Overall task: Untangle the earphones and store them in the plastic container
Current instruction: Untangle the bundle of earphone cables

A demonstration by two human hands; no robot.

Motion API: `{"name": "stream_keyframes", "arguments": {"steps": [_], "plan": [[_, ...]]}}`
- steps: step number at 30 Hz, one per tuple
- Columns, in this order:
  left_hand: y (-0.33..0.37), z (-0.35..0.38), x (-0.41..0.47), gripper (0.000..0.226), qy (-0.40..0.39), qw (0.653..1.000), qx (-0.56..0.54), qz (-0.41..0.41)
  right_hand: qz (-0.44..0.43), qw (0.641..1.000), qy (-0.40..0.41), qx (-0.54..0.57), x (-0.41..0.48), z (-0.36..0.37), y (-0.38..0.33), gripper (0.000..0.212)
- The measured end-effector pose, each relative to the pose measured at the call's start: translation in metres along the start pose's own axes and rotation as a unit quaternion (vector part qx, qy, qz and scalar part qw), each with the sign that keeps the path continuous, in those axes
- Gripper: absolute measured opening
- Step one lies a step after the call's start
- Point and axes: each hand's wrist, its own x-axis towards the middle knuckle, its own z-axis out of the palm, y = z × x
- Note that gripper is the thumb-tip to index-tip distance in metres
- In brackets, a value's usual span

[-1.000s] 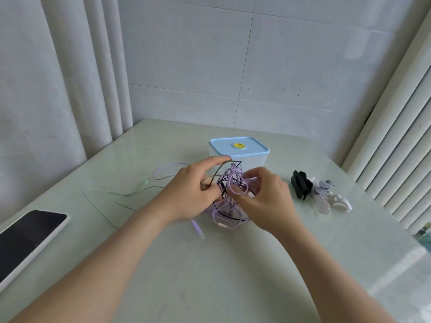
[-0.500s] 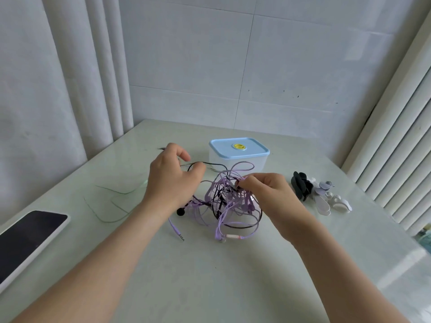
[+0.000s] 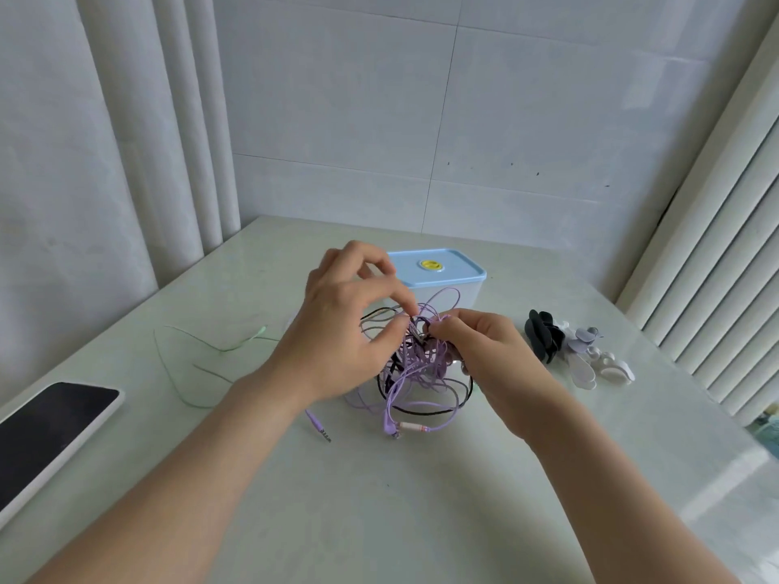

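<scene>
tangle: light, limp, snags easily | left hand and right hand both pinch cords at top knot | grip near plug, tease loops | box lidded, far

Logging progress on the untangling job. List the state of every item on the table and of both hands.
earphones: purple and black cords in one tangle, top held up, lower loops on the table
left hand: fingers pinch cords at the tangle's top
right hand: fingers pinch the same knot
plastic container: lid on
green cord: slack on the table
phone: lying flat, screen dark
clips: heaped, untouched
</scene>
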Motion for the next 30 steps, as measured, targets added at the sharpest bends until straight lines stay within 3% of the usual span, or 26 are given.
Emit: {"name": "stream_keyframes", "arguments": {"steps": [4,9,14,17,21,25,30], "plan": [[-0.003,0.004,-0.004,0.02,-0.079,0.996,-0.001,0.045,-0.001,1.0,-0.013,0.009,0.001,0.001,-0.001,0.02],[-0.01,-0.002,-0.002,0.014,-0.11,0.992,0.031,0.051,-0.014,0.999,-0.039,0.022,-0.001,0.0,-0.002,0.019],[-0.013,-0.008,-0.004,0.013,-0.124,0.991,0.04,0.032,-0.001,0.995,-0.088,0.056,-0.002,-0.006,-0.005,0.052],[-0.016,-0.006,-0.004,0.011,-0.121,0.992,0.032,0.027,0.023,0.994,-0.07,0.079,0.002,-0.008,-0.001,0.061],[-0.02,-0.003,-0.004,0.01,-0.091,0.996,0.009,0.017,0.001,0.995,-0.042,0.096,0.002,-0.009,-0.001,0.051],[-0.017,-0.001,-0.003,0.007,-0.059,0.998,-0.016,0.007,-0.012,0.99,-0.046,0.13,0.005,-0.008,0.004,0.028],[-0.011,-0.001,0.0,0.004,-0.015,0.997,-0.073,-0.016,-0.025,0.984,-0.075,0.157,0.003,-0.007,0.005,0.026]]}}
